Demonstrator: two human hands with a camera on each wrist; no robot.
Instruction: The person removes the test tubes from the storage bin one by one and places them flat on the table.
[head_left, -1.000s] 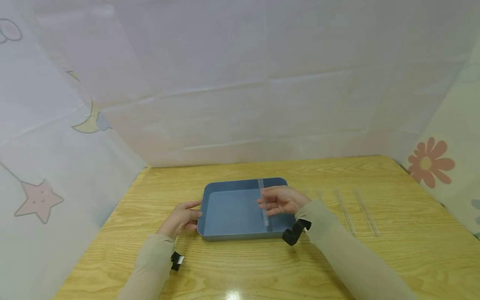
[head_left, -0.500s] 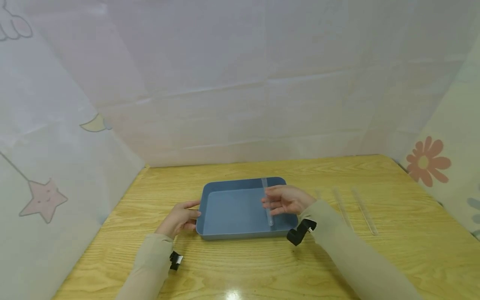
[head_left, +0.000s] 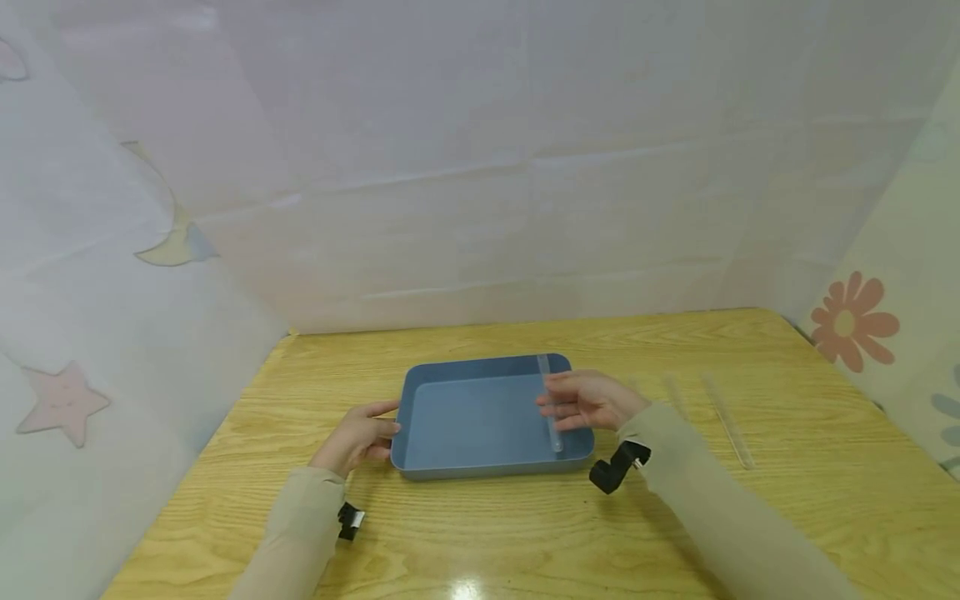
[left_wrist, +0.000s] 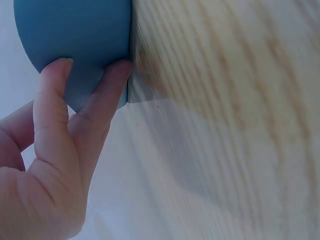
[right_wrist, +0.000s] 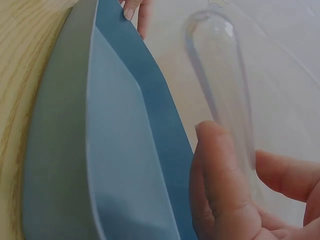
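My right hand (head_left: 596,402) pinches a clear test tube (head_left: 556,438) between thumb and fingers, over the right part of a blue-grey tray (head_left: 483,472). In the right wrist view the rounded end of the test tube (right_wrist: 212,55) points away from the hand. Whether the tube touches the tray cannot be told. At the tray's left end my left hand (head_left: 356,437) holds the wall, with a fingertip at the rim. The left wrist view has two fingertips against the tray's outer wall (left_wrist: 82,30).
Right of the tray, more clear tubes lie on the wooden table (head_left: 465,542), one of them a long tube (head_left: 729,421); the right forearm partly hides others. A pale printed sheet (head_left: 420,208) stands behind the table.
The right hand has moved a little to the right with the test tube, toward the tray's right end. The left hand and the tray have hardly moved.
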